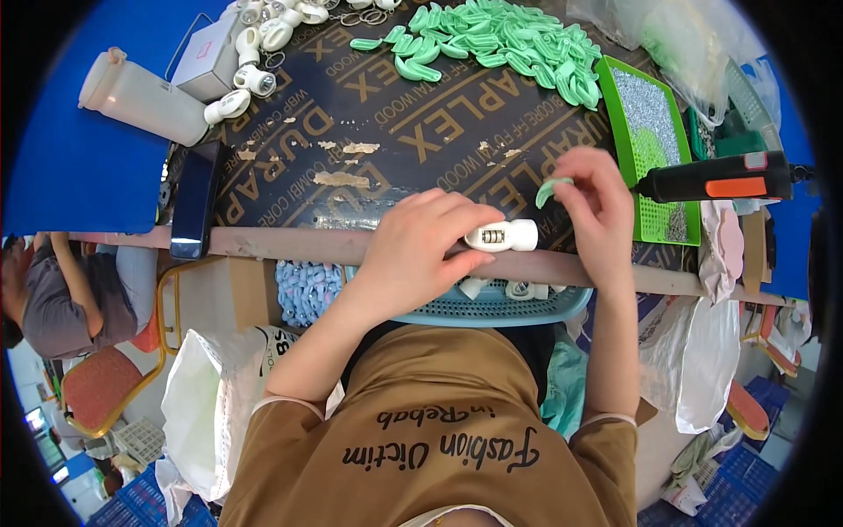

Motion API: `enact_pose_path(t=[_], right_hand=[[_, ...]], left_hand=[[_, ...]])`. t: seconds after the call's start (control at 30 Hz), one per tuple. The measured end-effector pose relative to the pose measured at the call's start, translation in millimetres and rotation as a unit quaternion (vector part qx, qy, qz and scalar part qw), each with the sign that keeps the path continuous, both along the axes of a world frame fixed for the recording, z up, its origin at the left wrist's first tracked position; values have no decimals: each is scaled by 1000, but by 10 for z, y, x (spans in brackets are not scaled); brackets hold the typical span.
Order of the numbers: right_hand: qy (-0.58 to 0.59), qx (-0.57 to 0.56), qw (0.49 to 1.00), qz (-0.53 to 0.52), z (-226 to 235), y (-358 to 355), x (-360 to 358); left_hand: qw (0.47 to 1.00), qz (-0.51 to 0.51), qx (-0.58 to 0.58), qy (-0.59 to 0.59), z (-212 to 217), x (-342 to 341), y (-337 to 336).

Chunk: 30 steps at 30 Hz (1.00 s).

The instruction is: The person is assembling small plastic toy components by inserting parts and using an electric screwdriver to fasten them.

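My left hand grips a small white rounded plastic housing with a little dark-and-metal insert in its face, close to the table's front edge. To the right of it, my right hand pinches a curved mint-green plastic piece between thumb and fingertips. The green piece and the white housing are apart. A large heap of matching green pieces lies at the far side of the table.
A green tray of small metal parts stands right, with a black-and-orange power screwdriver across it. White assemblies with rings, a white bottle and a phone lie left. A blue basket of white parts sits below the edge.
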State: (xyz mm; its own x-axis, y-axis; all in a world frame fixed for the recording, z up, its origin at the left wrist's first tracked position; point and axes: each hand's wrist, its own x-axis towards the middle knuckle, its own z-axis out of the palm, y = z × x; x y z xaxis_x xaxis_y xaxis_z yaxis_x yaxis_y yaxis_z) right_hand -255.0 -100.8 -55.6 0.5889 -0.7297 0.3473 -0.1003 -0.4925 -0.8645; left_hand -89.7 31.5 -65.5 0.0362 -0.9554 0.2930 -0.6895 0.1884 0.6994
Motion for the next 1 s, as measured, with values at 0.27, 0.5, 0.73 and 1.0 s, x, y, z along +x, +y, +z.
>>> enact_pose_path(t=[0.27, 0.5, 0.73, 1.0], right_hand=[[100, -87, 990, -46, -65, 429, -454], [201, -153, 966, -56, 24, 624, -485], [193, -48, 967, -161, -10, 719, -441], [99, -211, 969, -78, 151, 585, -369]], left_hand=[[1000, 7, -12, 1, -33, -21, 13], [1000, 7, -17, -1, -49, -23, 15], [1000, 4, -12, -7, -53, -19, 23], [999, 25, -33, 22, -82, -30, 19]])
